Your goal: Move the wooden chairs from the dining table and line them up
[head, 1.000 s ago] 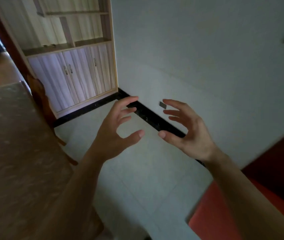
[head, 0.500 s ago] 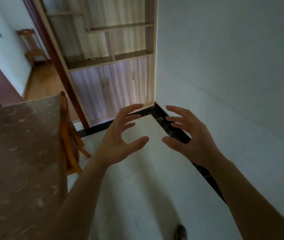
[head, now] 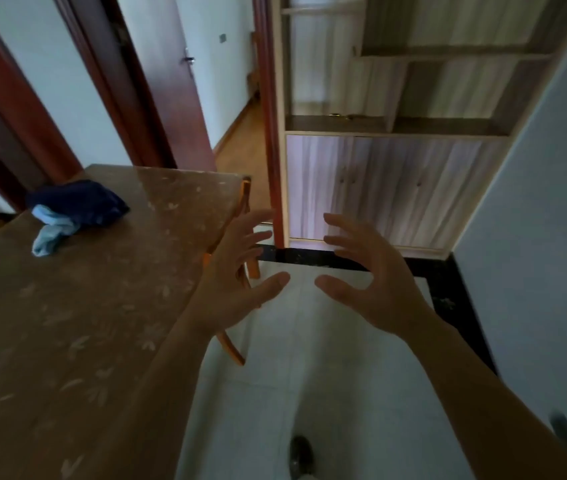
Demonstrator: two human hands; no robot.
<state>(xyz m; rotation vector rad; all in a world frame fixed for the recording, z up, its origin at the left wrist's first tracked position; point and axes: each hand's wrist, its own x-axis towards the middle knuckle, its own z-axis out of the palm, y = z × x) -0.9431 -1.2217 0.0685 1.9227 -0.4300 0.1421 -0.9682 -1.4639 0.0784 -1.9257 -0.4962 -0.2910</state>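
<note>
Head view, looking down and forward: dining table (head: 67,323) fills the left side, brown top with a pale leaf pattern, its right edge running from lower centre up toward the doorway. White tiled floor (head: 327,393) takes the middle and lower right, edged by a dark border strip (head: 344,259) along the base of the cabinet and the right wall. Cabinet (head: 396,188) stands at upper right, closed pale doors below, open shelves above, against a plain white wall (head: 534,220). Left of it a red-brown door frame (head: 271,133) opens onto a wood-floored hallway (head: 244,147); a door (head: 171,81) of the same colour stands further left. Wooden chair (head: 245,202) is tucked against the table's right edge, mostly hidden: only an orange back post near the far corner and curved legs (head: 231,344) sticking out onto the tiles below the left hand. Left hand (head: 237,282) is held up over the table edge and chair, fingers spread, thumb out, holding nothing, in front of the chair; contact cannot be told. Right hand (head: 372,278) mirrors it just beside, over the floor, fingers splayed and slightly curled, empty. Thumbs point at each other, close but apart. Dark blue cloth bundle (head: 81,202) lies on the table's far left, with a light blue cloth (head: 50,233) touching its near side. Dark shoe tip (head: 301,452) shows on the tiles at the bottom.
</note>
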